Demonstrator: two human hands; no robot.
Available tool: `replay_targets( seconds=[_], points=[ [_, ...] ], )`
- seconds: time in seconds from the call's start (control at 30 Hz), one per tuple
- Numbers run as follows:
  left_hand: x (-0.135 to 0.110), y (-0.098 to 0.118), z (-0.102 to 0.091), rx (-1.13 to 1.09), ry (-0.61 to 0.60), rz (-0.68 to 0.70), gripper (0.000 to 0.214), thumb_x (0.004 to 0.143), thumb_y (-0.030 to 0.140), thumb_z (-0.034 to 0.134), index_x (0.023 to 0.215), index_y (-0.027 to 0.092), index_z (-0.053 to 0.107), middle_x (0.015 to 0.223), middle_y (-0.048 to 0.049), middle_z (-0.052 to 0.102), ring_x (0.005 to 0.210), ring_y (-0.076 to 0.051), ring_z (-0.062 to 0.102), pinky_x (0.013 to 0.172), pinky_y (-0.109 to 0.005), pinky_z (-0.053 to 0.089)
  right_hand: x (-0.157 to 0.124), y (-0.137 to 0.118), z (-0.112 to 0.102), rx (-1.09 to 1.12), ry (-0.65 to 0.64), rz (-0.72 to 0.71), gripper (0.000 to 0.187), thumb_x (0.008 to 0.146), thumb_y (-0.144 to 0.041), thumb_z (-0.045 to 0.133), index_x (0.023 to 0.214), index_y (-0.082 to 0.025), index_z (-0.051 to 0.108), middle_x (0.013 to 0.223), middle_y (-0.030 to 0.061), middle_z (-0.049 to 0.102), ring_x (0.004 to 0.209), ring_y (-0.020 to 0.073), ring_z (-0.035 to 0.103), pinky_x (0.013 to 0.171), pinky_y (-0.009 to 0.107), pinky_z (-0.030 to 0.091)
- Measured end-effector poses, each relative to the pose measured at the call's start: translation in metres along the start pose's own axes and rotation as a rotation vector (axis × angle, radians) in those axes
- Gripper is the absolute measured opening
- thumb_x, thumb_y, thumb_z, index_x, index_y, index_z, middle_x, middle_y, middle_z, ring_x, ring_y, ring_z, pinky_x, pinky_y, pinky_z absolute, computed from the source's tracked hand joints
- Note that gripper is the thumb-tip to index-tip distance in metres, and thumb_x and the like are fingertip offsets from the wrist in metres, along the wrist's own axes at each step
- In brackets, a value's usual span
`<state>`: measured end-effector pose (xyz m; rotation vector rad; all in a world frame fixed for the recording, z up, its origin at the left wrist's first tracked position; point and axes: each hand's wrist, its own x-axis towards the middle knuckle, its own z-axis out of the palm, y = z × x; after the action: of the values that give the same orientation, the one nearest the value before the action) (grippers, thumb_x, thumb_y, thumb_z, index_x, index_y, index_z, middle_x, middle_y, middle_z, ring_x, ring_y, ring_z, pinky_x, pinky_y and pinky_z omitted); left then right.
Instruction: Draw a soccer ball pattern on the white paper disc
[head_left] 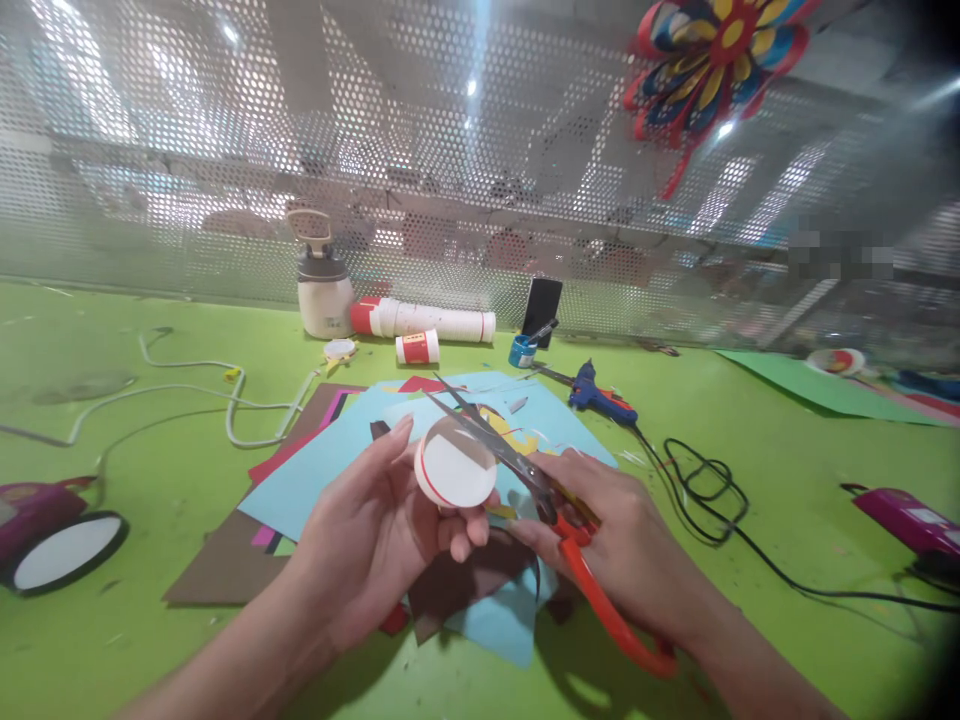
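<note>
My left hand is closed around a short white paper cup piece with a red line near its rim, its round white base turned toward me. In my right hand is a pair of scissors with orange-red handles. The blades are parted and point up and left, crossing over the top edge of the cup piece; whether they touch it I cannot tell. Beneath both hands lie light blue paper sheets and a dark brown piece.
A white bottle, stacked paper cups and a single red-and-white cup stand or lie behind. Right of the papers are a phone, a blue paint jar and a blue glue gun with a looping black cord.
</note>
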<state>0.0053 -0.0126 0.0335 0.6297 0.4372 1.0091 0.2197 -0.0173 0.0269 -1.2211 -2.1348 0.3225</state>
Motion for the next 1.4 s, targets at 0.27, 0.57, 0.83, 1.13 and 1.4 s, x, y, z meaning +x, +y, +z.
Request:
replay_targets(
  seconds=[0.27,0.57,0.83,1.13,1.4],
  points=[
    [-0.0038,-0.0017,-0.0018,0.020,0.025,0.056,0.025,0.084,0.035,0.067,0.090,0.012,0.073,0.079,-0.0128,0.072,0.069,-0.022,0.067,0.062,-0.027,0.053,-0.0011,0.0014,0.0015,-0.018,0.020,0.025,0.030,0.086,-0.037,0.070,0.111,-0.020,0.067,0.078,0.0013,0.060,0.069,0.0169,0.054,0.067,0.031,0.047],
    [-0.0021,-0.0035,-0.0006,-0.011,0.052,0.096,0.019,0.080,0.027,0.074,0.092,0.012,0.076,0.084,-0.0071,0.069,0.068,-0.016,0.060,0.061,-0.025,0.053,-0.0001,-0.0015,0.0019,-0.004,-0.025,0.099,0.037,0.088,-0.040,0.066,0.117,-0.018,0.066,0.097,0.0101,0.064,0.086,0.0239,0.058,0.079,0.041,0.050],
    [-0.0043,0.0004,0.0017,-0.002,0.069,0.082,0.013,0.077,0.026,0.076,0.077,0.014,0.076,0.071,-0.0056,0.066,0.061,-0.014,0.057,0.056,-0.022,0.049,-0.0029,-0.0025,-0.0002,-0.033,-0.027,0.067,0.038,0.087,-0.042,0.067,0.116,-0.018,0.065,0.097,0.0104,0.065,0.090,0.0256,0.060,0.081,0.043,0.051],
    [-0.0055,0.0010,0.0025,-0.015,0.130,0.093,0.016,0.076,0.027,0.075,0.076,0.011,0.075,0.071,-0.0081,0.069,0.061,-0.017,0.063,0.053,-0.023,0.051,-0.0035,-0.0038,-0.0001,0.001,-0.011,0.041,0.031,0.086,-0.037,0.069,0.112,-0.019,0.067,0.085,0.0050,0.063,0.074,0.0189,0.059,0.071,0.035,0.051],
    [-0.0040,0.0016,0.0031,-0.019,0.067,0.073,0.018,0.073,0.027,0.079,0.079,0.011,0.077,0.069,-0.0081,0.071,0.060,-0.017,0.065,0.052,-0.021,0.049,-0.0024,-0.0023,0.0011,-0.023,-0.004,0.014,0.034,0.086,-0.038,0.069,0.114,-0.018,0.066,0.092,0.0082,0.066,0.083,0.0220,0.061,0.079,0.039,0.053]
  ],
)
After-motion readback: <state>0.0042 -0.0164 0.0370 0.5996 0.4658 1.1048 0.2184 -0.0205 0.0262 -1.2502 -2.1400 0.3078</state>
